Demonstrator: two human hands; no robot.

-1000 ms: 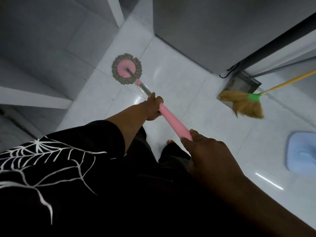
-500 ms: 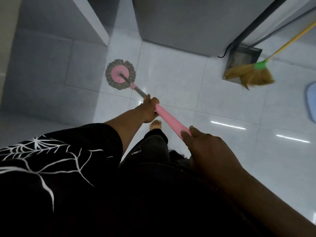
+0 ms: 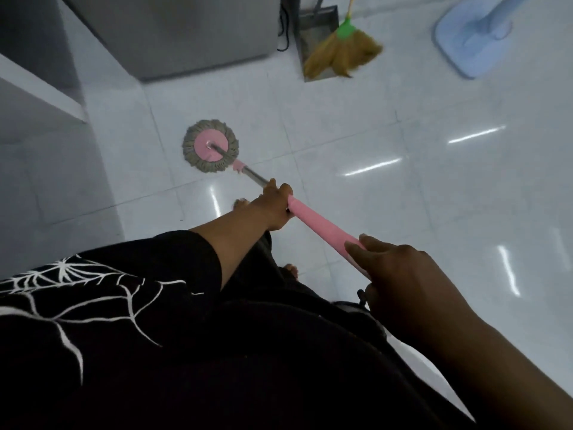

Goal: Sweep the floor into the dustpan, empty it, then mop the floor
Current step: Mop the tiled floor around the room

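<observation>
1. Head view, hands. The left hand is wrapped round the mop handle at the lower end of the pink grip, where the bare metal shaft begins. The right hand is curled round the upper end of the grip, close to the body. Neither hand holds anything else.
2. Head view, task thing. The mop head lies flat on the white tiled floor, at 11 o'clock from the left hand. Its pink disc faces up and the grey fringe is spread all round.
3. Step in hand (judgement): mopping. The broom and dustpan stand together at 1 o'clock of the frame, so the sweeping looks done.
4. Doing it well (judgement): hold the disc level so the whole fringe wipes. Guide with the left hand and pivot from the right. Overlap the strokes and draw them toward the body. A bare foot sits at 9 o'clock from the left hand, just beside the shaft, so step back off wet tile.
5. Edges. A ledge lies at 10 o'clock of the mop head, near it. The base of a grey cabinet lies at 12 o'clock. A black cord hangs between the cabinet and the dustpan and is a possible snag.
6. Room. The widest stretch of tile runs from 3 to 5 o'clock of the mop head. A blue base stands at 2 o'clock of the frame, well apart.
</observation>
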